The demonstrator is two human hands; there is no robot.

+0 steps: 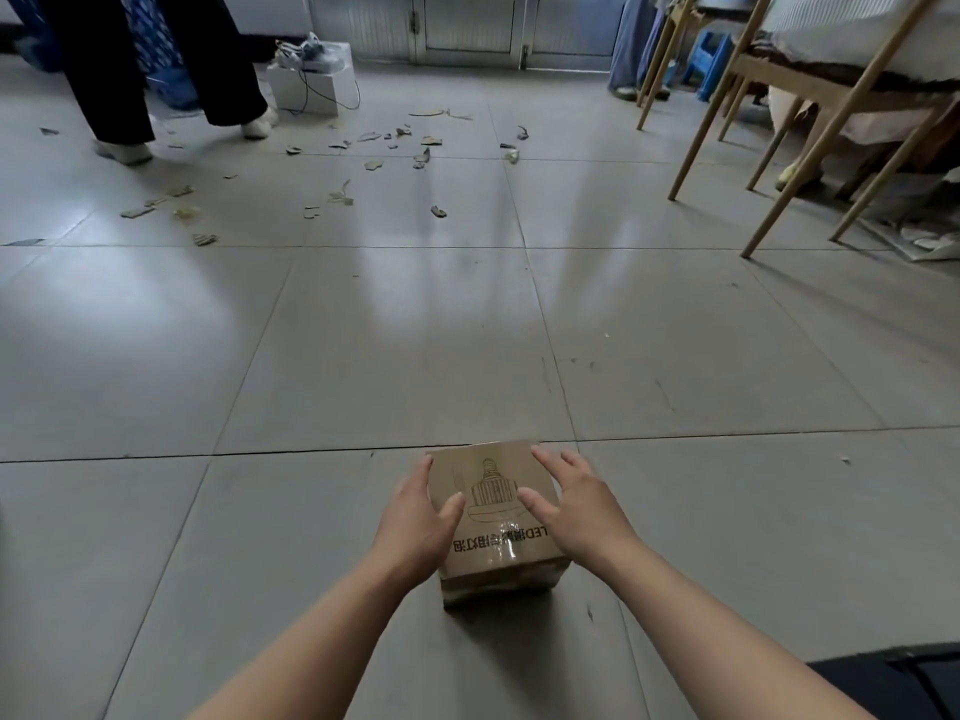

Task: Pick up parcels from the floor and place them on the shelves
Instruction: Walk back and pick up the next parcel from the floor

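The small stiff cardboard parcel (493,517), probably light but fragile inside, is flanked on the floor (311,356) by the spread left hand (415,522) and right hand (576,506), not yet clamped.

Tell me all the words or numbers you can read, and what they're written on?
"LED": printed upside down on top of the cardboard box, beside a drawing of a lamp bulb. The left hand and right hand are at its sides.
After "LED" come several Chinese characters; shiny tape glare blurs them too much to read.
The white box far across the floor shows no readable writing.
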